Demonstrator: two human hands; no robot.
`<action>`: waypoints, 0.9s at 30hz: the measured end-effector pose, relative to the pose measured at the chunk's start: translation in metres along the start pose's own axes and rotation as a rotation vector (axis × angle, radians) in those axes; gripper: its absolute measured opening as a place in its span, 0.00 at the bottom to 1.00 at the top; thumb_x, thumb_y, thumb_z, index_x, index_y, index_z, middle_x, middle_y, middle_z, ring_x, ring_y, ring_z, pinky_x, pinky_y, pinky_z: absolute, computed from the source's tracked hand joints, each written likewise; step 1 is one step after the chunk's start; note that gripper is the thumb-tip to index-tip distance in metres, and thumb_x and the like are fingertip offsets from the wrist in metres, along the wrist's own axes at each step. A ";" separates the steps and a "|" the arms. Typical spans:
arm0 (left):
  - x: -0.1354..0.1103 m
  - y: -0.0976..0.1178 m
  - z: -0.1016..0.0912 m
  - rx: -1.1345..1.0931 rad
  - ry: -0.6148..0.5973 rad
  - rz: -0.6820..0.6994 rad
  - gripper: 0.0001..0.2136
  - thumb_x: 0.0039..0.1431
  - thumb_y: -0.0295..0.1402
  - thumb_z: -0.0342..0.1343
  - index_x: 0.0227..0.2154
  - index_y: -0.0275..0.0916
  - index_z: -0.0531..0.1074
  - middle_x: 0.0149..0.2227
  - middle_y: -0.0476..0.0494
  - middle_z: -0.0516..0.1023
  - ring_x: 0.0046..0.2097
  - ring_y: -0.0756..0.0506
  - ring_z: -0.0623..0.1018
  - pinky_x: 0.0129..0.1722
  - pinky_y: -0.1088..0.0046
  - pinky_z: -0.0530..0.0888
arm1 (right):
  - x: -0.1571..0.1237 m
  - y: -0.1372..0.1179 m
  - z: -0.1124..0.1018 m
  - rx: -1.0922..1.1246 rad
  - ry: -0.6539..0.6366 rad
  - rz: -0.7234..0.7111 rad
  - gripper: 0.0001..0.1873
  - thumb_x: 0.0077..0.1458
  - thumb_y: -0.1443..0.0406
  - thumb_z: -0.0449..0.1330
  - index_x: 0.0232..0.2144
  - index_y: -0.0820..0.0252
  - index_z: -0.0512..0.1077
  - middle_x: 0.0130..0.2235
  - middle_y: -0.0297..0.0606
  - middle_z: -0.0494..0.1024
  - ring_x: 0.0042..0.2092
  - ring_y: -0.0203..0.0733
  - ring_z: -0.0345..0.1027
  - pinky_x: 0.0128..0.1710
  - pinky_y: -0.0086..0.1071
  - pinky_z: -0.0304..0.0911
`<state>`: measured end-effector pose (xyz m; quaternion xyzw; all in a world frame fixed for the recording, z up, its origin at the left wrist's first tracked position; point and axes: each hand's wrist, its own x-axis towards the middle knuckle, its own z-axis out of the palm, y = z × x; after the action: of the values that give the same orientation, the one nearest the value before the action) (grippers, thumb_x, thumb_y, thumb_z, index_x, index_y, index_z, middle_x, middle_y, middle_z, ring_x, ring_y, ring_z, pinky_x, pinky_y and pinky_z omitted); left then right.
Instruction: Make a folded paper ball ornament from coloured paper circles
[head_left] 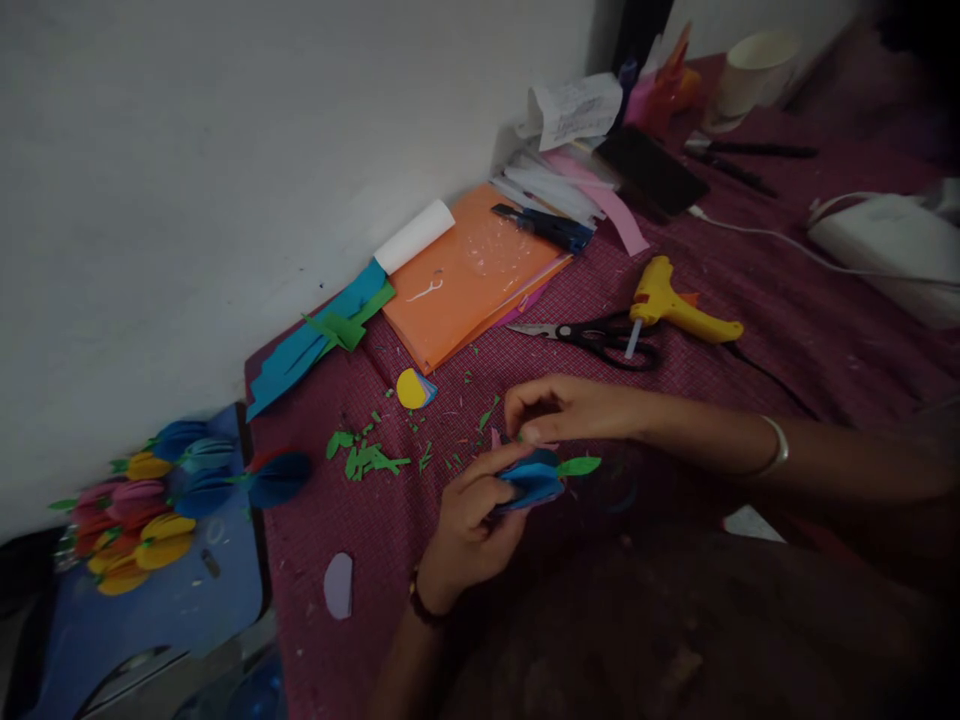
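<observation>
My left hand point(469, 520) grips a blue folded-paper fruit point(534, 480) with a green paper leaf point(579, 466) sticking out on its right. My right hand point(562, 408) hovers just above it, fingertips pinched together and touching the top of the blue paper piece. Both hands work over the maroon cloth point(390, 520) near its front. Green paper scraps point(365, 459) lie on the cloth to the left of my hands.
Black scissors point(600, 338) and a yellow glue gun point(675, 305) lie behind my hands. An orange paper stack point(469, 275) and a white roll point(414, 236) sit by the wall. Finished paper fruits point(161, 500) are piled at the left on a blue surface. A paper cup point(754, 70) stands far back.
</observation>
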<state>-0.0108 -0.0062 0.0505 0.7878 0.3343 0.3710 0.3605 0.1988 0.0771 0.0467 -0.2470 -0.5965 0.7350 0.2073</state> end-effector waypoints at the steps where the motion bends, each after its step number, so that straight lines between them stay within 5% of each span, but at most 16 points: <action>1: 0.000 -0.001 0.001 0.017 -0.006 0.006 0.08 0.53 0.19 0.57 0.31 0.39 0.67 0.52 0.37 0.75 0.49 0.44 0.78 0.45 0.68 0.74 | 0.000 -0.001 -0.001 -0.031 -0.005 0.006 0.22 0.52 0.50 0.61 0.34 0.65 0.70 0.28 0.31 0.70 0.27 0.29 0.59 0.25 0.24 0.55; 10: 0.000 0.001 0.004 -0.140 0.025 -0.109 0.06 0.54 0.22 0.58 0.29 0.39 0.69 0.52 0.39 0.76 0.48 0.44 0.78 0.48 0.65 0.74 | 0.008 0.009 -0.005 0.173 0.024 0.085 0.15 0.46 0.57 0.66 0.26 0.64 0.69 0.24 0.29 0.70 0.24 0.29 0.60 0.26 0.26 0.56; 12: -0.004 -0.001 0.008 -0.265 0.136 -0.231 0.04 0.55 0.27 0.58 0.27 0.38 0.69 0.50 0.40 0.77 0.48 0.43 0.78 0.48 0.64 0.74 | 0.010 0.011 -0.007 0.176 0.171 0.096 0.14 0.43 0.59 0.67 0.25 0.64 0.70 0.23 0.29 0.70 0.24 0.29 0.60 0.26 0.26 0.56; 15: -0.009 -0.010 0.017 -0.411 0.464 -0.517 0.07 0.55 0.35 0.60 0.28 0.39 0.68 0.40 0.44 0.79 0.40 0.46 0.78 0.41 0.69 0.75 | 0.010 0.008 -0.010 0.166 0.391 0.075 0.12 0.42 0.61 0.67 0.25 0.63 0.70 0.23 0.28 0.69 0.25 0.29 0.59 0.26 0.26 0.55; 18: -0.010 -0.019 0.023 -0.415 0.666 -0.706 0.11 0.53 0.39 0.61 0.27 0.38 0.67 0.29 0.51 0.75 0.29 0.52 0.74 0.30 0.77 0.72 | 0.006 -0.001 -0.008 0.113 0.442 0.048 0.11 0.43 0.60 0.65 0.25 0.62 0.70 0.23 0.28 0.68 0.25 0.30 0.59 0.27 0.26 0.55; 22: -0.008 -0.022 0.023 -0.314 0.658 -0.751 0.13 0.54 0.39 0.60 0.25 0.38 0.64 0.24 0.55 0.67 0.25 0.54 0.67 0.24 0.81 0.67 | 0.003 -0.008 0.004 -0.107 0.366 0.012 0.09 0.46 0.61 0.61 0.26 0.62 0.69 0.25 0.30 0.69 0.27 0.31 0.60 0.28 0.27 0.56; 27: -0.009 -0.021 0.021 -0.241 0.611 -0.761 0.12 0.55 0.38 0.59 0.25 0.37 0.64 0.24 0.54 0.65 0.26 0.54 0.66 0.25 0.80 0.65 | 0.007 -0.002 0.014 -0.440 0.426 -0.030 0.04 0.49 0.66 0.59 0.27 0.62 0.71 0.27 0.33 0.72 0.30 0.35 0.64 0.31 0.28 0.57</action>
<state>-0.0037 -0.0094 0.0207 0.4184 0.6428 0.4630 0.4444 0.1844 0.0710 0.0504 -0.4255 -0.6881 0.5166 0.2802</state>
